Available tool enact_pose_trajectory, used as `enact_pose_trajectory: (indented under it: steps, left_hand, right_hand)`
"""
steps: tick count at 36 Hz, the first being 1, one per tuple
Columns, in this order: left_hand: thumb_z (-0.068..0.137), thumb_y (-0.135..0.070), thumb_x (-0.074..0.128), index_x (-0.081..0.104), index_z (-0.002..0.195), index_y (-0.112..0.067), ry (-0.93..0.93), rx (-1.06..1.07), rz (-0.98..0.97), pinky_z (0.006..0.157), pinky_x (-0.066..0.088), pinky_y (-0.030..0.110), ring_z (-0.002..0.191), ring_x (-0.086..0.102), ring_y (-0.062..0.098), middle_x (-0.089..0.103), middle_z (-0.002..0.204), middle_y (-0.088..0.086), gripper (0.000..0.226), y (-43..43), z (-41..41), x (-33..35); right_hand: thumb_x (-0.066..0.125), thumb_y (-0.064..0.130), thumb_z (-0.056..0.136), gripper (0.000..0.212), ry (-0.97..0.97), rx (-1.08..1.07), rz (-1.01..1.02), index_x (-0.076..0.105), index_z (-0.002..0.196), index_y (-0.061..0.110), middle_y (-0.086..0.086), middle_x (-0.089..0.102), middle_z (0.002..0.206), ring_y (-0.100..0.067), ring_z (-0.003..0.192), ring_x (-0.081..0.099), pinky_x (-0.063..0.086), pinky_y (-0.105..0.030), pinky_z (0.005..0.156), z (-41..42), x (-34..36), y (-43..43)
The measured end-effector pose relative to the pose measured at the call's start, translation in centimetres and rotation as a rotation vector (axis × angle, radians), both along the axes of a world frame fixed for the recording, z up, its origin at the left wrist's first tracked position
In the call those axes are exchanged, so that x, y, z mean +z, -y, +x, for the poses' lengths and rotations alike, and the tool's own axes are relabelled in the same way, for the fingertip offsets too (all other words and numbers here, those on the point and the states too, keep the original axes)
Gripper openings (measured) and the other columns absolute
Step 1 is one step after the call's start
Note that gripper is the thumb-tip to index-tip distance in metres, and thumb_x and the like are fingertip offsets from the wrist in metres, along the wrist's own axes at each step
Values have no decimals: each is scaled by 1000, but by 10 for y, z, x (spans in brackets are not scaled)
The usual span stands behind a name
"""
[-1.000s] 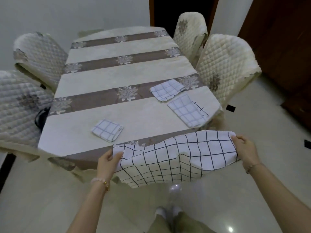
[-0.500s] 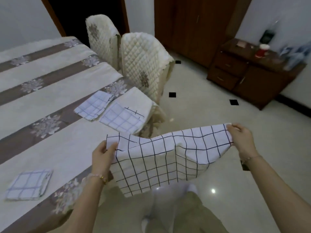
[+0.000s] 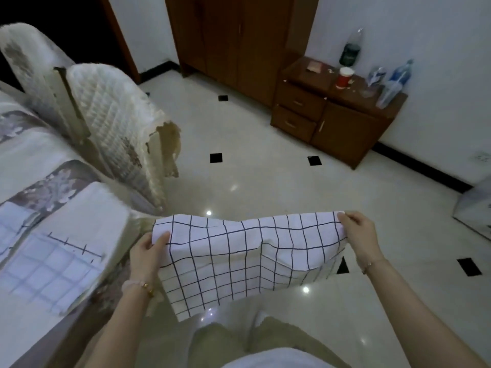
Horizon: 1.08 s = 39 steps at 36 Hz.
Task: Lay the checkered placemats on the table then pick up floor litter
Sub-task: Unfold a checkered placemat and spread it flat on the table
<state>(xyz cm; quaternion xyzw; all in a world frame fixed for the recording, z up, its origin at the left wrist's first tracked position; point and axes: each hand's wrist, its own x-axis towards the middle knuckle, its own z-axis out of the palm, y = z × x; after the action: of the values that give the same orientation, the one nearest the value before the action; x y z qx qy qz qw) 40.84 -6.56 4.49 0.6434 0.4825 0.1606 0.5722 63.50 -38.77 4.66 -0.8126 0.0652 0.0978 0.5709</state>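
The white cloth placemat with black checks (image 3: 247, 258) hangs over the floor at lower middle. The left hand (image 3: 148, 254) and right hand (image 3: 360, 235) each pinch a top corner. A loose pinch could drop it.

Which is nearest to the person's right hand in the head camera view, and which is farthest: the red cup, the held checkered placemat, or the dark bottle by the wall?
1. The checkered placemat, pinched at its corner by the right hand.
2. The red cup, on the low cabinet across the floor.
3. The dark bottle, behind the cup, against the wall.
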Motion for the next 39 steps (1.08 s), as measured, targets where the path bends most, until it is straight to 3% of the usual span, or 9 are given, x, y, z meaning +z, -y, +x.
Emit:
enact_pose_trajectory:
  steps: [3,7,9,14,20,26,32,35,39]
  left_hand:
    - [88,-18,59,64,92,-13,2,-48,13,88,47,45,90,59,26,66,95,12,8,-3,46,8]
    - [88,-16,60,61,72,-25,61,-63,94,65,45,24,70,55,9,63,76,-3,18,-20,114,17]
    - [88,-16,60,59,70,-28,81,-73,102,61,41,19,68,53,4,61,73,-8,22,-32,149,20]
    - [88,-17,61,62,76,-22,113,-105,42,77,45,37,79,54,19,62,84,5,13,-74,231,10]
    - [87,-19,59,64,80,-16,48,-90,40,64,43,28,76,53,17,61,76,-2,9,-133,329,-14]
    - [85,-18,57,56,86,9,13,-55,107,60,34,29,73,42,16,50,76,8,27,-218,422,0]
    - [87,-19,57,62,84,-6,95,37,121,66,39,31,73,46,19,55,78,8,14,-296,486,24]
    - [87,-19,60,60,77,-7,104,108,97,64,35,30,71,40,18,48,72,7,15,-332,505,21]
    - [88,-15,59,62,87,3,99,206,42,72,39,35,77,46,20,54,80,11,19,-382,519,3]
  right_hand:
    - [56,10,91,17,-6,3,-14,65,100,-2,-11,63,95,-20,88,57,46,-34,85,41,8,-2]
    - [56,13,91,12,38,-21,-1,64,96,6,-1,63,85,-10,76,57,46,-23,71,99,19,-13]
    - [56,13,91,9,60,-43,23,63,93,9,5,61,79,-4,73,55,45,-19,67,127,22,-22]
    - [58,16,91,9,73,-43,7,65,88,10,5,62,77,-3,70,56,44,-19,63,195,15,-55]
    - [56,18,92,13,48,-14,-62,66,87,11,4,65,79,-7,73,58,45,-23,66,283,6,-112]
    - [58,23,90,16,86,19,-75,65,76,24,14,62,72,2,66,55,40,-17,59,392,33,-202]
    - [58,30,89,14,113,127,-45,67,84,22,10,64,78,-4,74,58,41,-20,61,478,48,-300]
    - [57,28,90,14,93,205,-52,67,89,19,6,65,82,-6,77,59,43,-22,62,513,36,-353]
    - [57,24,90,13,49,326,-68,66,89,15,1,65,82,-12,77,58,47,-26,68,564,13,-430]
